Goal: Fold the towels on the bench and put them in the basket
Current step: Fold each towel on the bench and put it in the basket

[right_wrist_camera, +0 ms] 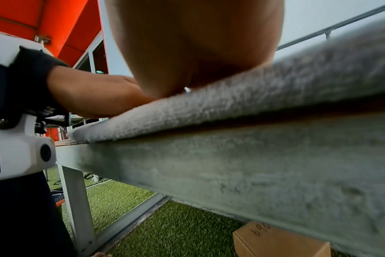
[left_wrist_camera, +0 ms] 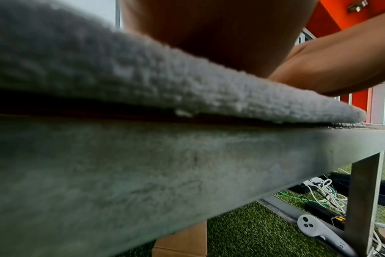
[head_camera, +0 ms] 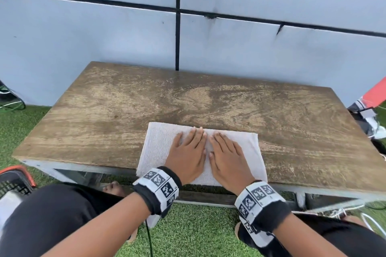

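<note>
Both the left hand [head_camera: 189, 153] and right hand [head_camera: 227, 155] press flat, fingers straight, on the soft, light, limp towel [head_camera: 158, 144] at lower centre of the worktop [head_camera: 104, 115]; best gripped by pinching its corners.

We cannot see the middle of the towel [head_camera: 158, 148], because the left hand [head_camera: 189, 155] and the right hand [head_camera: 228, 158] lie over it. The basket [head_camera: 14, 181] is cut off by the head view's left edge. In both wrist views our own palms block the fingers, and the bench rail [left_wrist_camera: 143, 173] is blurred.
</note>
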`<state>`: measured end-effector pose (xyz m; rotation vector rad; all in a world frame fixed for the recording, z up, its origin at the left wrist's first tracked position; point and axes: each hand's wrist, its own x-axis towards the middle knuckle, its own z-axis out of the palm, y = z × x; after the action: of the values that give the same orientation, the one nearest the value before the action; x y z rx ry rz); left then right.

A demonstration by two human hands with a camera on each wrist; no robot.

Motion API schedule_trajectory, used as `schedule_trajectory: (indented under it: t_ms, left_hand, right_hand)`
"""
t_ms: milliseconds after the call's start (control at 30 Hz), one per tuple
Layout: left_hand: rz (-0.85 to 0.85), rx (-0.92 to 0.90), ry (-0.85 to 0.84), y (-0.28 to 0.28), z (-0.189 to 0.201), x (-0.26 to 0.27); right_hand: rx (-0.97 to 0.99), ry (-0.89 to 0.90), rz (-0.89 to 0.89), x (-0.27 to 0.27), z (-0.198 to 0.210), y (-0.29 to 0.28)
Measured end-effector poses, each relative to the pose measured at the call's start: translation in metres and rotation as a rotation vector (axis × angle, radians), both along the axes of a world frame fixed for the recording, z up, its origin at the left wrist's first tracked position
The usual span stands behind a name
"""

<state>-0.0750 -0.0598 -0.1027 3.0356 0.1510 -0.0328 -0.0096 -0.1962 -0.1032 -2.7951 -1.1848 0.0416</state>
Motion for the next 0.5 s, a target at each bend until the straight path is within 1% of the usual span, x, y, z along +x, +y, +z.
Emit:
schedule_trajectory:
  t_ms: [133,300,400,500]
  left_hand:
    - [0.010,0.005,-0.016,0.000,-0.001,-0.001]
    - [0.079,-0.003,-0.052,0.007,-0.010,-0.002]
    - [0.130,0.010,-0.051,0.016,-0.012,-0.004]
    - [0.183,0.004,-0.033,0.031,-0.013,-0.008]
  right_hand:
    - [0.024,0.007,0.001,0.003,-0.005,0.002]
    - [-0.001,0.033,0.018,0.009,-0.007,0.000]
    - [-0.001,0.059,-0.016,0.013,-0.008,-0.006]
    - [-0.042,0.051,-0.083,0.023,-0.007,-0.018]
